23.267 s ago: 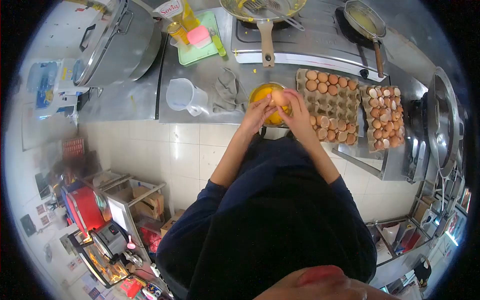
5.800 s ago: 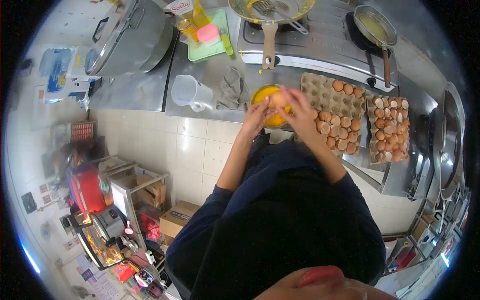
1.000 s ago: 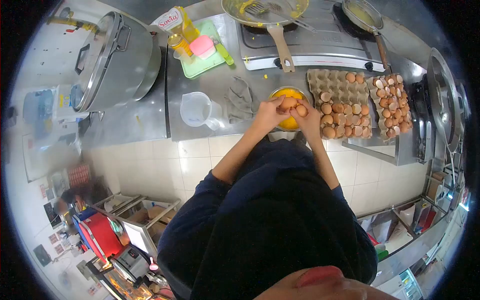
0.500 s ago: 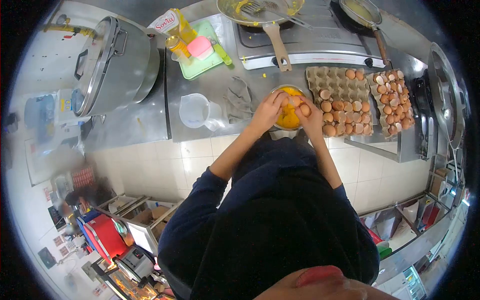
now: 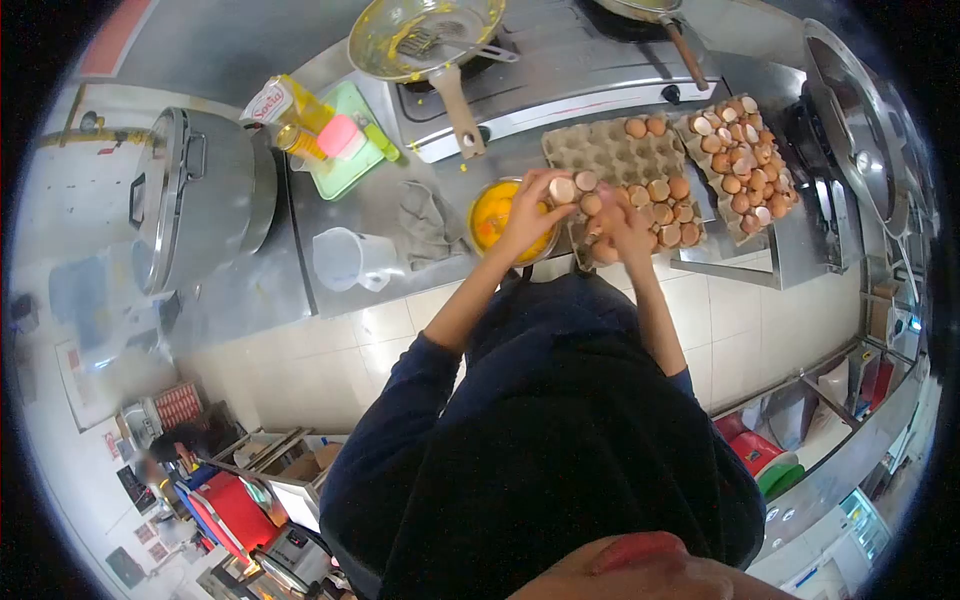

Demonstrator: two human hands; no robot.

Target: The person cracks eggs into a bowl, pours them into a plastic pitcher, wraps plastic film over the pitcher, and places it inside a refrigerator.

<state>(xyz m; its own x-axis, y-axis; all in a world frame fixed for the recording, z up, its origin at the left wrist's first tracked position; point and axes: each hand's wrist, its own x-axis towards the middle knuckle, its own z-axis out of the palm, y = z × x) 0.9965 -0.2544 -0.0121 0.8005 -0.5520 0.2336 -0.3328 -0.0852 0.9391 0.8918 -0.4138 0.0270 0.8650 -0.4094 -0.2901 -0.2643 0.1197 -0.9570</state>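
A bowl (image 5: 474, 238) of cracked raw eggs (image 5: 493, 210) stands near the counter's front edge. My left hand (image 5: 532, 208) is over the bowl's right side, its fingers closed on a broken eggshell (image 5: 562, 191). More brown shells sit just right of those fingertips. My right hand (image 5: 628, 232) is low over the near part of a cardboard egg tray (image 5: 592, 153); motion blurs its fingers, so what they hold is unclear. Brown eggs and shells fill the tray's near rows, and two eggs (image 5: 645, 127) sit at its far edge.
A second tray of eggshells (image 5: 745, 170) lies at the right. Left of the bowl are a grey cloth (image 5: 428, 222) and a clear jug (image 5: 345, 260). Behind stands a stove (image 5: 560, 95) with a pan (image 5: 370, 50). A large pot (image 5: 225, 190) occupies the left.
My hands have moved apart and right, from over the bowl toward the egg tray. The right hand has left the bowl. The whole view has shifted and tilted.
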